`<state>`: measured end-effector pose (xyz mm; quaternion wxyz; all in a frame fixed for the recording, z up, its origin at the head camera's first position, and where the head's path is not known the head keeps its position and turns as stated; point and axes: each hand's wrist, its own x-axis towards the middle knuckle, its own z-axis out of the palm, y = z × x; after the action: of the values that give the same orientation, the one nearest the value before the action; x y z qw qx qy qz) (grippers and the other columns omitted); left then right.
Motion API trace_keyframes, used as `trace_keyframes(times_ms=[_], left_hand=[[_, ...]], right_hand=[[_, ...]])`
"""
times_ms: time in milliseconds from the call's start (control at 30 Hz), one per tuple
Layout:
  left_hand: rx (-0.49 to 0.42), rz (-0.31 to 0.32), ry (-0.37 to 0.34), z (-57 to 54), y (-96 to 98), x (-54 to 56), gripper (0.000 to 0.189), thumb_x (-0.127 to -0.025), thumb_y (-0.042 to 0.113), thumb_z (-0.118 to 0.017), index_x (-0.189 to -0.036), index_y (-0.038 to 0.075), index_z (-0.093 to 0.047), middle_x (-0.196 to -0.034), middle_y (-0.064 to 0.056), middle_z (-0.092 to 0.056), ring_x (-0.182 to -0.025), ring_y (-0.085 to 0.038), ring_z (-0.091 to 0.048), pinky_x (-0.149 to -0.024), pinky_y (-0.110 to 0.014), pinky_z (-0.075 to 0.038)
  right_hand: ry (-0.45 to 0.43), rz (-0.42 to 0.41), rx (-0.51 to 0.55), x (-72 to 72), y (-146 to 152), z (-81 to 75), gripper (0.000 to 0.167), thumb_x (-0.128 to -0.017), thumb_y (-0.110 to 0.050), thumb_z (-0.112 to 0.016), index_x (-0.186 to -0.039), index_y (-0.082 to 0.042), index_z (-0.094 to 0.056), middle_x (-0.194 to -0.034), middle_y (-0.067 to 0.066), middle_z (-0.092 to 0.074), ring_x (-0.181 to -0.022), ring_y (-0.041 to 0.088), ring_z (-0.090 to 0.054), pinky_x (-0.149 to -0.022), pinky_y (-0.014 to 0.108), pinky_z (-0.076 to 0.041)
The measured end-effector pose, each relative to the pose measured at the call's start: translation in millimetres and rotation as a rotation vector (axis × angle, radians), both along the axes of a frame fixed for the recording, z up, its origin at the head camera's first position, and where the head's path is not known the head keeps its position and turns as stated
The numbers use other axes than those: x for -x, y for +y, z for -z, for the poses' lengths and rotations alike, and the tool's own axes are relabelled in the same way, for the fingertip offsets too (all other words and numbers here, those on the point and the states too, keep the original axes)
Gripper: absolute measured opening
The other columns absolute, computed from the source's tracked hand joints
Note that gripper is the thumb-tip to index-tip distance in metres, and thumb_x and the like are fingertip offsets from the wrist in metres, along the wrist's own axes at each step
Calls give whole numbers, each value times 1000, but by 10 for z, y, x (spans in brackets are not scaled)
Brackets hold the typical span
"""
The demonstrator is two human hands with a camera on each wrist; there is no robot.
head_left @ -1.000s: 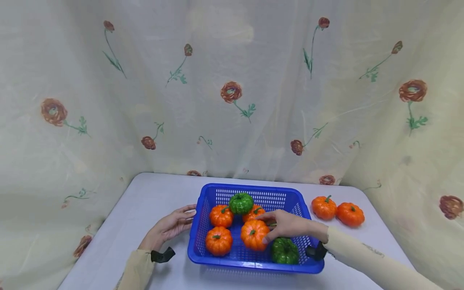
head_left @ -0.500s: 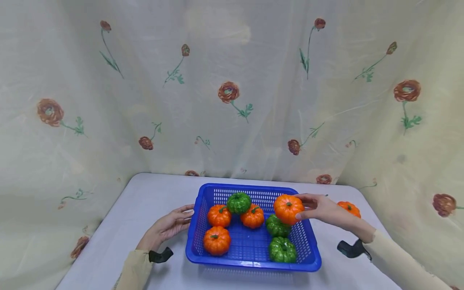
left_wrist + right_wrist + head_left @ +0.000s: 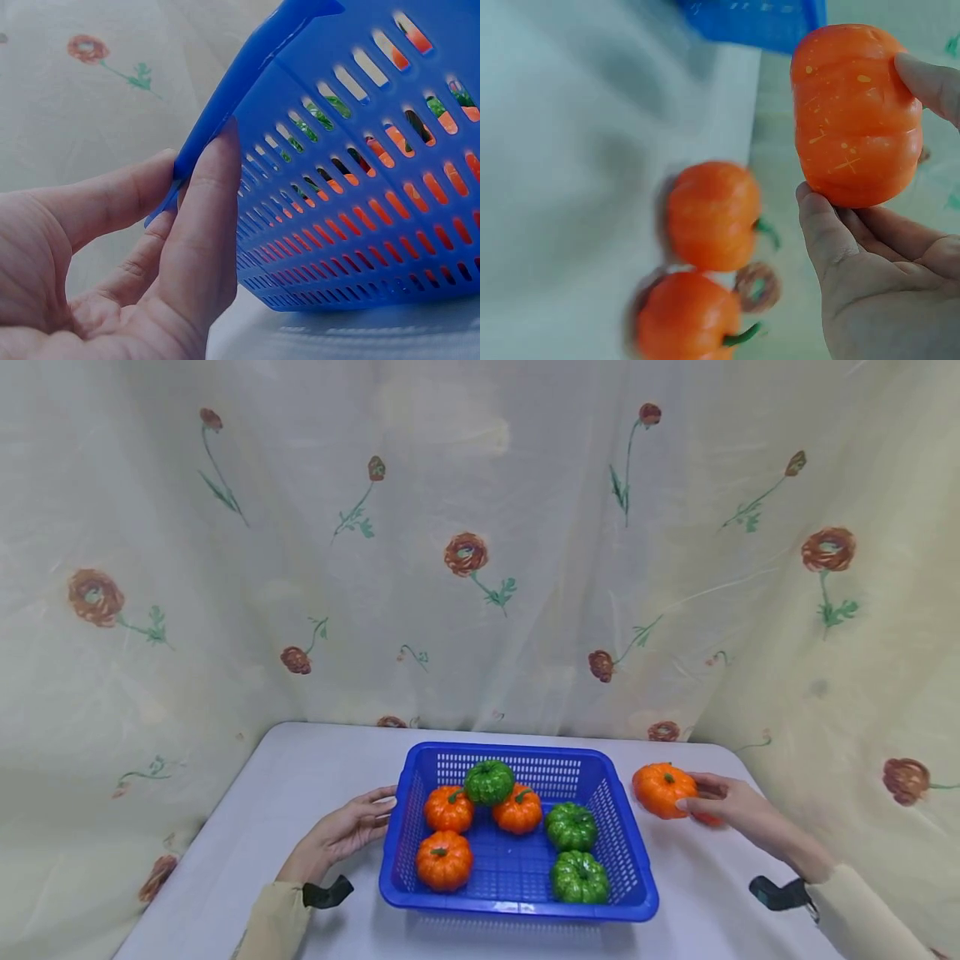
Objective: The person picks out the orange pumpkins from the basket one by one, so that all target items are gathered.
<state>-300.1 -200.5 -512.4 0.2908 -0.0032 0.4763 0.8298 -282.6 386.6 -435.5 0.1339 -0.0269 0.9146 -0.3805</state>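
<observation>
My right hand (image 3: 738,818) grips a small glossy orange pumpkin (image 3: 663,790) by its sides, thumb on one side and fingers on the other. In the right wrist view this held pumpkin (image 3: 855,112) is raised off the table to the right of the basket. My left hand (image 3: 330,839) stays at the left side of the blue plastic basket (image 3: 517,908), and the left wrist view shows its thumb and fingers pinching the rim (image 3: 225,94). Inside the basket lie three orange pumpkins (image 3: 444,861) and three green pumpkins (image 3: 581,877); one green pumpkin (image 3: 489,782) rests on top of two orange ones.
On the white table (image 3: 330,760), two more orange pumpkins with green stems, one nearer the basket (image 3: 714,216) and one beyond it (image 3: 690,319), sit close together; the head view mostly hides them behind the held one. A flowered curtain (image 3: 465,635) hangs behind the table.
My right hand has carried the orange pumpkin from inside the basket, up and rightward over its right rim. The left hand has kept its place at the rim.
</observation>
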Motion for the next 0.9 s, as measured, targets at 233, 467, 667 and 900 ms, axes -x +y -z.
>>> trace_keyframes(times_ms=[233,467,667,900], left_hand=[[-3,2,3,4,-3,-7,58,-100,7,-49,-150,5,-20,-117,-9,-63,-99,-18,-68,-88,-30,-57],[-10,9,13,-1,0,-6,57,-100,5,-49,-149,5,-21,-116,-9,-64,-99,-17,-68,-88,-30,-57],[-3,6,14,-5,3,-13,56,-100,6,-48,-149,5,-22,-117,-9,-63,-100,-18,-68,-88,-30,-57],[-2,1,6,-12,4,-15,56,-100,6,-50,-149,6,-23,-117,-9,-63,-100,-19,-68,-88,-30,-57]], right_hand=[[-18,26,-17,4,230,338,85,-92,-46,-60,-145,12,-27,-143,36,-37,-127,48,-43,-98,60,-45],[-2,19,-37,-2,341,616,83,-91,-46,-61,-142,14,-34,-144,35,-36,-130,49,-39,-100,61,-42],[-82,45,-28,-5,366,665,86,-90,-48,-62,-141,15,-32,-143,36,-37,-126,49,-41,-97,65,-41],[-143,68,-51,40,356,730,92,-89,-53,-61,-143,15,-29,-142,36,-38,-123,48,-44,-95,65,-43]])
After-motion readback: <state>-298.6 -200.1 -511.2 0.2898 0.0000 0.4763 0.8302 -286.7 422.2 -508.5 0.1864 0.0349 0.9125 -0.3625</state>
